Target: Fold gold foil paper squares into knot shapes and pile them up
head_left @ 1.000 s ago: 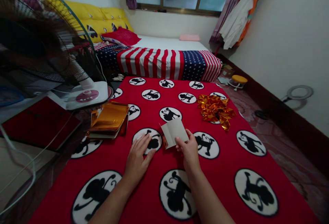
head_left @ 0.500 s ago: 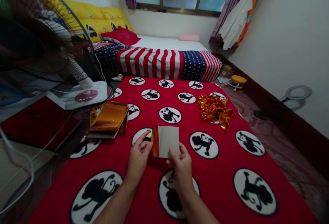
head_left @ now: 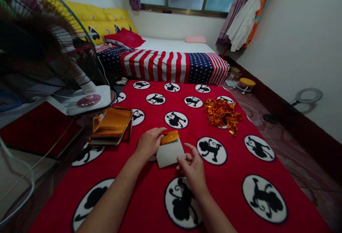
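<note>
Pinching the sheet (head_left: pixel 169 155) just below frame centre, my left hand (head_left: pixel 148 143) at its gold flap (head_left: pixel 170 138) and right hand (head_left: pixel 192 166) at its right edge likely steady it. The gold stack (head_left: pixel 113 123) at mid-left and foil pieces (head_left: pixel 217 115) at mid-right probably sit aside for working room.

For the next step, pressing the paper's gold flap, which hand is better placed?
Probably the left hand: it is at the gold flap, while the right hand holds the right edge of the paper.

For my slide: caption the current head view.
Left grip and right grip on a gold-edged sheet over red cloth, stack at left, gold pile at right.
</note>
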Tool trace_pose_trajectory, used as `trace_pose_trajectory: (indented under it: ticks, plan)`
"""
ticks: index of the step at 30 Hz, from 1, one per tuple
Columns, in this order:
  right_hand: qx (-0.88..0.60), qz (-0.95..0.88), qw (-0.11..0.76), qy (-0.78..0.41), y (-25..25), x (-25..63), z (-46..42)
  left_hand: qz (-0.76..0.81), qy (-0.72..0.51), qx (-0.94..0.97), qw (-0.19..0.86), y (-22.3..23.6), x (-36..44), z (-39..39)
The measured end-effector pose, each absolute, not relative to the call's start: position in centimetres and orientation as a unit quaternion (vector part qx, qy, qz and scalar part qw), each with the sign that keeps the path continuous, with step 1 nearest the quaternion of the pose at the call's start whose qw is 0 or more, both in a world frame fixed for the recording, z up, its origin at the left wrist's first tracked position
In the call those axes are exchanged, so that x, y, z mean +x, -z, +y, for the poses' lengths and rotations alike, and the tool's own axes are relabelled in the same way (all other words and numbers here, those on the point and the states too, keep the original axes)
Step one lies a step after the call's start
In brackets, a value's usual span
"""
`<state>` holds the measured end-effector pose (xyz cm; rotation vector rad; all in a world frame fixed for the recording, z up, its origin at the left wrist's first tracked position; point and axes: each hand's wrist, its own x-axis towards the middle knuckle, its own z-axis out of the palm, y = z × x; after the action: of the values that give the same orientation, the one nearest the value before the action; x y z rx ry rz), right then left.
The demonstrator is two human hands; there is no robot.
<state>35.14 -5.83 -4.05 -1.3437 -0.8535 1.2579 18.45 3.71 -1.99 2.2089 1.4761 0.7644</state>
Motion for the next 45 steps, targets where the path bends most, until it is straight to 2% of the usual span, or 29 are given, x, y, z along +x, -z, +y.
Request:
trace_pose_trajectory:
  ticks: [11,19,45]
  plan:
    - [-0.577,-0.391,0.491,-0.523,5.0,35.1,-6.5,0.49,-0.355,0.767,0.213,5.9,20.3,3.2]
    - [-0.606,-0.475,0.478,-0.422,5.5,34.8,-6.9,0.486,-0.384,0.744,0.249,5.8,20.1,3.5]
    - [-0.616,-0.492,0.473,-0.394,5.4,34.7,-6.9,0.484,-0.391,0.738,0.261,5.5,20.2,3.4]
